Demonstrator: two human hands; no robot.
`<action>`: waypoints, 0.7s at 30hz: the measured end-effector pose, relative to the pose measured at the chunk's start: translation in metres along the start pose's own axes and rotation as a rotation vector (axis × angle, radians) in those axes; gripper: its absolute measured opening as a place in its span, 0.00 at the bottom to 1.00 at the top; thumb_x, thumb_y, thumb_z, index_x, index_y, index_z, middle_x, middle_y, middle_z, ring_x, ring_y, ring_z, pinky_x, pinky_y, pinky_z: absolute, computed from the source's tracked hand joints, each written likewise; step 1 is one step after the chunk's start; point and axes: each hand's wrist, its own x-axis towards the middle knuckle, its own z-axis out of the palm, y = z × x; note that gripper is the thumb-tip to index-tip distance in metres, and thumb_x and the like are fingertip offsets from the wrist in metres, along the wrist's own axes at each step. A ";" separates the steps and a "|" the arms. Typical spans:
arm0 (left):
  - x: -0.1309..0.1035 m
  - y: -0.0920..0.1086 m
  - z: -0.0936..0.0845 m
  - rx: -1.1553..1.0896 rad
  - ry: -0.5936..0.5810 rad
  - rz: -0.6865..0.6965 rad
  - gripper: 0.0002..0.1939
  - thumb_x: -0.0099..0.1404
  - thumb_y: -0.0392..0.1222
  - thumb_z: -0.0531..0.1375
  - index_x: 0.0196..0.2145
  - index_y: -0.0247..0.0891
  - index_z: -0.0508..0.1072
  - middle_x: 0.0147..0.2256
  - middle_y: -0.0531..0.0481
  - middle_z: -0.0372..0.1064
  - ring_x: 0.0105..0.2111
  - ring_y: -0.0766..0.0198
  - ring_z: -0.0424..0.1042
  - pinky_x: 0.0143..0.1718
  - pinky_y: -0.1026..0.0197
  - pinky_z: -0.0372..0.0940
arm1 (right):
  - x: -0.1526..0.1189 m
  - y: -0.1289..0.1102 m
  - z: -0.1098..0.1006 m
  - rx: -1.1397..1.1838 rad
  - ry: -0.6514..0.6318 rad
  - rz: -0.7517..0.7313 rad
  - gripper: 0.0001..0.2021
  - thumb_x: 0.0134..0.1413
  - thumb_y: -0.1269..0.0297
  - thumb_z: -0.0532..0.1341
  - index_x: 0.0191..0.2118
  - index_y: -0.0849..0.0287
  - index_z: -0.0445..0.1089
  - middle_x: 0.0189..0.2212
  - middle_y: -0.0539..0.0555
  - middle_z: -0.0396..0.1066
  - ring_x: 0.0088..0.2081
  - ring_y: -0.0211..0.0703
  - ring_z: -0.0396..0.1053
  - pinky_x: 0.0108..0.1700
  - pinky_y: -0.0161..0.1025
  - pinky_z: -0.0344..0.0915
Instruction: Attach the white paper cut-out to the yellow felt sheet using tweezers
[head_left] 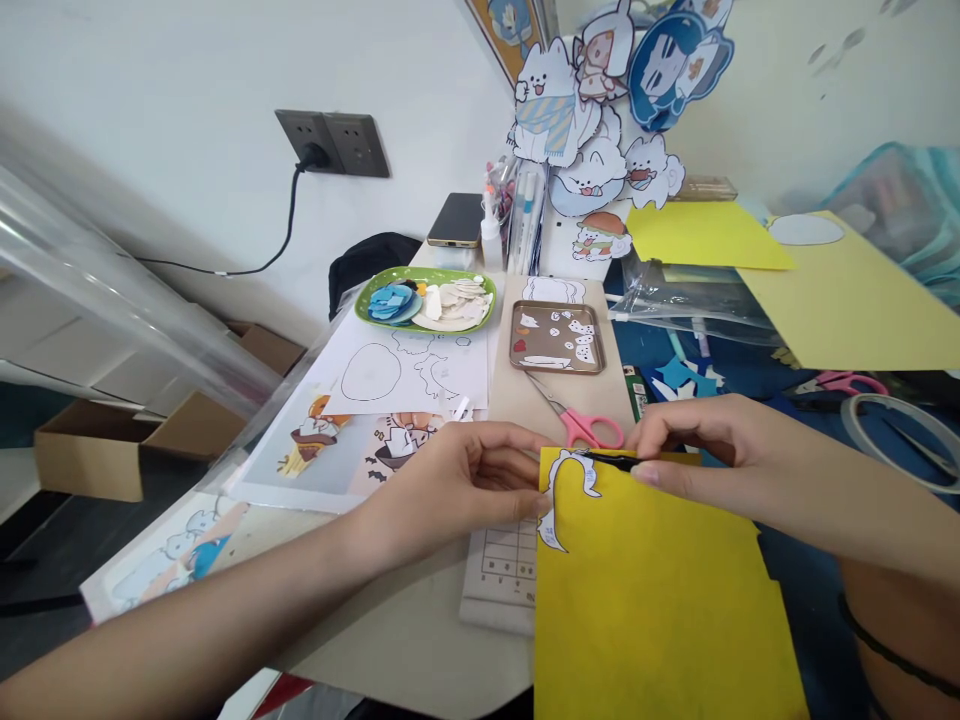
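Observation:
My left hand (480,475) pinches the left edge of a yellow sheet (660,590), thumb on top. Near the sheet's upper left corner lies a curved white paper cutout (553,510) with a dark outline, close to my left thumb. Between my right thumb and fingers is a slim black tool (616,460) with a thin metallic-looking tip; its exact kind I cannot make out. That tip touches or hovers at the top of the cutout. My right hand (675,450) is closed on the tool over the sheet's upper edge. Pink-handled scissors (589,428) lie just beyond.
A green tray (360,305) of blue and white pieces and a brown tray (517,350) of small cutouts stand further back. Printed drawings (322,450) lie on the left. At right are a tape roll (862,440) and a pale yellow sheet (862,300). A notepad (495,600) sits under the sheet.

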 end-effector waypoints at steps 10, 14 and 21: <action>0.000 0.006 0.001 -0.089 0.031 -0.056 0.07 0.59 0.37 0.63 0.37 0.38 0.77 0.36 0.51 0.78 0.35 0.68 0.76 0.40 0.66 0.68 | 0.000 -0.001 0.002 0.016 0.028 -0.023 0.09 0.50 0.58 0.61 0.25 0.57 0.69 0.28 0.51 0.72 0.31 0.43 0.68 0.31 0.37 0.62; 0.000 0.007 0.001 -0.082 0.042 -0.069 0.08 0.59 0.37 0.63 0.37 0.38 0.77 0.36 0.51 0.78 0.35 0.67 0.76 0.40 0.65 0.68 | 0.000 0.002 0.002 0.015 -0.001 -0.003 0.09 0.52 0.58 0.60 0.26 0.57 0.69 0.28 0.50 0.72 0.31 0.43 0.68 0.31 0.37 0.60; 0.001 0.007 0.002 -0.059 0.064 -0.057 0.08 0.58 0.38 0.63 0.37 0.37 0.77 0.36 0.50 0.78 0.34 0.66 0.76 0.40 0.64 0.69 | 0.000 0.002 0.001 0.009 -0.002 -0.004 0.09 0.52 0.57 0.60 0.27 0.56 0.69 0.31 0.51 0.73 0.34 0.45 0.69 0.36 0.40 0.62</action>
